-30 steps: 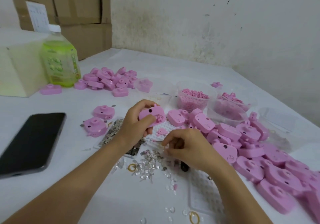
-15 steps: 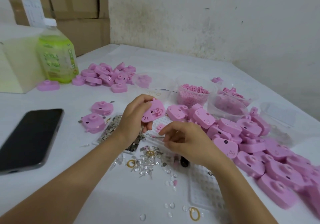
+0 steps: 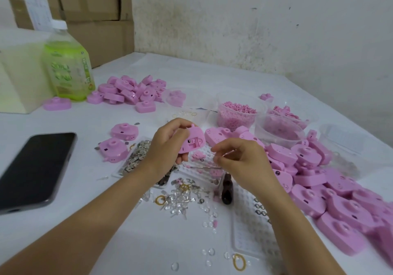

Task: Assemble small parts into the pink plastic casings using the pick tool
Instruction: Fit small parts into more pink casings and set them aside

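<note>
My left hand (image 3: 168, 145) grips a pink casing (image 3: 194, 141) above the table, its open inner side turned toward me. Just right of it, my right hand (image 3: 240, 160) pinches a small thin pale part (image 3: 225, 153) between thumb and fingertips, close to the casing but apart from it. A thin metal rod (image 3: 204, 167) runs left from under my right hand; whether that hand holds it is hidden. A dark tool handle (image 3: 226, 189) lies on the table below my right wrist. Loose clear and metal small parts (image 3: 180, 198) are scattered in front of me.
A large heap of pink casings (image 3: 319, 179) fills the right side, and a smaller pile (image 3: 131, 90) sits at the back left. Clear tubs of pink bits (image 3: 236, 113) stand behind. A phone (image 3: 36, 168) lies at the left, with a green bottle (image 3: 68, 62) and cardboard boxes (image 3: 93, 5) beyond.
My left hand has lifted the casing and turned its inner side toward me. My right hand has risen from the loose parts up beside the casing, now pinching a small part.
</note>
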